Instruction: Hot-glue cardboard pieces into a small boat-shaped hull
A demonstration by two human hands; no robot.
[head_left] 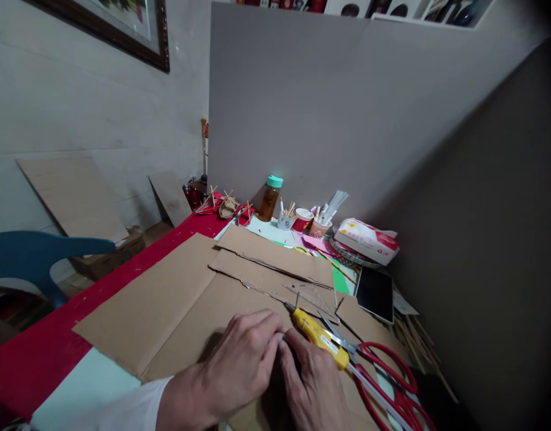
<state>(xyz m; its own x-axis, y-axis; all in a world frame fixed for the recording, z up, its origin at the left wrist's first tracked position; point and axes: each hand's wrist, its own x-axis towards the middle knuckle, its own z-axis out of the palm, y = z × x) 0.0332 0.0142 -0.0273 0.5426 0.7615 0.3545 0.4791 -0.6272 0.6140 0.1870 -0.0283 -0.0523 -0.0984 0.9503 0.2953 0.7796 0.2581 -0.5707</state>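
Observation:
My left hand (pixel 241 362) and my right hand (pixel 317 380) meet fingertip to fingertip above a large sheet of brown cardboard (pixel 185 323). The fingers of both are pinched closed around something small, mostly hidden behind them. Just beyond my right hand lies a yellow hot glue gun (pixel 313 329), its nozzle pointing away to the left. Scissors (pixel 389 365) with red handles lie beside it on the right, blades near the glue gun. A clear set square (pixel 309 293) rests on the cardboard behind the glue gun.
Cut cardboard strips (pixel 275 254) lie farther back. Behind them stand an amber-filled bottle (pixel 269 200), several paper cups (pixel 303 219) with sticks and pens, and a tissue pack (pixel 367 239). A dark tablet (pixel 374 293) lies right. A blue chair (pixel 46 251) is left of the red-covered table (pixel 28 341).

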